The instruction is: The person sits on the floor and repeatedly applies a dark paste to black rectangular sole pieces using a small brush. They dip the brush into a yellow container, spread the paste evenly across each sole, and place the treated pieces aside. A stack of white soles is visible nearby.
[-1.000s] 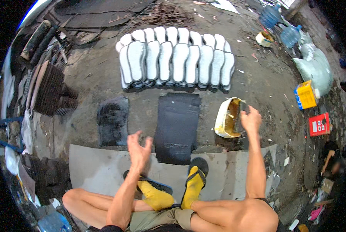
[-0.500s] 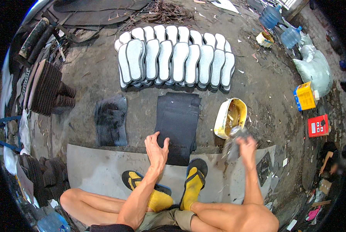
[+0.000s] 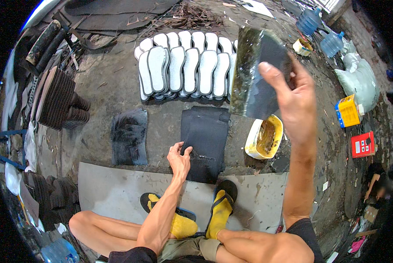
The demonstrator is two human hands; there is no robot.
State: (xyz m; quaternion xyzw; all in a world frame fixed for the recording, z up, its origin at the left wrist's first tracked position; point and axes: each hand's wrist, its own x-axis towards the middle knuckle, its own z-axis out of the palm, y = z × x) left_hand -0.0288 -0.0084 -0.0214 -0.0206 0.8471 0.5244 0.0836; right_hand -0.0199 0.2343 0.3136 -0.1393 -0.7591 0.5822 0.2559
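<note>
A white oblong plastic tub, stained yellow along its rim (image 3: 251, 150), stands on the dirt floor right of the stack of black rectangular sheets (image 3: 207, 140); inside it lies glossy amber-brown liquid (image 3: 265, 138), with smears up the walls; farther off stands a smaller white, yellow-stained tub (image 3: 298, 49), its contents too small to tell.

The right hand (image 3: 298, 103) is closed on a flat dark piece (image 3: 251, 76) with a wet, shiny strip along its left side, thumb on the near face; it hangs high above the oblong tub and covers the right end of the rows of white-topped, dark-edged insoles (image 3: 190, 70); half a second ago this hand was low beside the tub's near end, its piece a blur.

The left hand (image 3: 179, 163) stays at the stack's left edge, slightly farther from the body than before, fingers bent and thumb apart from them; whether they pinch a sheet, I cannot tell; the stack overlaps the grey board (image 3: 117, 186), near the feet.
</note>
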